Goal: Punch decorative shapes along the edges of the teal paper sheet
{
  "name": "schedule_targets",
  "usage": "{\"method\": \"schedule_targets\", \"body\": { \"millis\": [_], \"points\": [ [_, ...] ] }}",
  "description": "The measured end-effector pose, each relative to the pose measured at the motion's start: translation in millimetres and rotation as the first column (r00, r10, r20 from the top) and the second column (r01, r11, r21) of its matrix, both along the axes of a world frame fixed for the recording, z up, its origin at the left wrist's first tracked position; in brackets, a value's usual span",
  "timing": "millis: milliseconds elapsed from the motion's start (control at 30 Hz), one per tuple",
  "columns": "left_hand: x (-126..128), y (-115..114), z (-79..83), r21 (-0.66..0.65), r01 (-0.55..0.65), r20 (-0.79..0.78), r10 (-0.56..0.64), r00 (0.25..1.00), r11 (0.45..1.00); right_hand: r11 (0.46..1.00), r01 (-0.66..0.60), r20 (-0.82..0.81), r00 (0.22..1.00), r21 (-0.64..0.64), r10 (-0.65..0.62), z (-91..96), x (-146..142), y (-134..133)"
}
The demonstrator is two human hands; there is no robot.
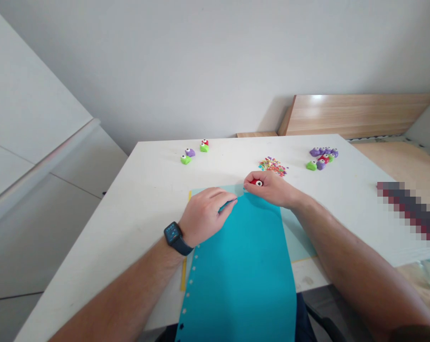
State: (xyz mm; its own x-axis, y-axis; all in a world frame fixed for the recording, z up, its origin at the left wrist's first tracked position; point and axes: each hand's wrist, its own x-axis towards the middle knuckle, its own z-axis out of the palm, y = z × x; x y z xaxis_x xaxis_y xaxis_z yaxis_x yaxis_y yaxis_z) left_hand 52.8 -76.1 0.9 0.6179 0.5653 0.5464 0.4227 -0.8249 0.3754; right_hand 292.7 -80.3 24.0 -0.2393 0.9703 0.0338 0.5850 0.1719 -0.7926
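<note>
A large turquoise sheet of paper [247, 266] runs from the table toward my lap, with a row of small shaped holes down its left edge. My left hand [210, 211], with a dark watch on the wrist, is closed in a pinch on the sheet's far edge. At the far right part of that edge, my right hand [268, 186] is closed around a small red craft punch [258, 183] with a white eye. Most of the punch is hidden by my fingers, and I cannot tell whether the paper is inside it.
Just beyond my right hand lies a pile of colourful paper bits [272, 165]. Several purple, green and red punches [321, 164] sit at the back right, and a few more [185, 160] at the back left. A pale mat [300, 235] with yellow edges lies under the sheet.
</note>
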Motion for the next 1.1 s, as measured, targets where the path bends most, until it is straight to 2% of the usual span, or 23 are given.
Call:
{"method": "schedule_targets", "body": {
  "millis": [167,700,767,867,967,1033,1100],
  "points": [
    [2.8,-1.3,1.5,-0.054,0.007,0.017,-0.006,1.000,0.999,0.999,-0.040,-0.023,0.999,-0.022,0.039,1.7,-3.5,-1.8],
    [4.6,-4.4,4.3,-0.183,0.000,0.067,0.013,0.998,0.983,0.992,-0.119,-0.037,0.992,0.043,0.120,1.3,-7.7,-4.3],
    [4.8,-4.4,5.1,-0.192,-0.019,0.074,0.034,0.997,0.981,0.994,-0.064,-0.012,0.998,0.084,0.065,1.7,-4.0,-1.3],
    [4.9,-4.0,5.8,-0.216,-0.067,0.089,0.088,0.992,0.974,0.972,0.107,0.133,0.982,0.209,-0.137,0.3,10.6,7.7],
    [4.6,-2.7,5.3,-0.243,-0.100,0.088,0.124,0.988,0.965,0.917,0.256,0.360,0.861,0.307,-0.360,-4.5,31.5,18.3],
    [4.2,-1.7,4.6,-0.256,-0.126,0.084,0.152,0.985,0.958,0.902,0.313,0.459,0.781,0.298,-0.423,-8.5,44.0,23.9],
    [3.9,-1.0,4.6,-0.272,-0.151,0.079,0.179,0.981,0.950,0.895,0.366,0.511,0.735,0.256,-0.447,-11.8,53.1,27.6]
  ]
}}
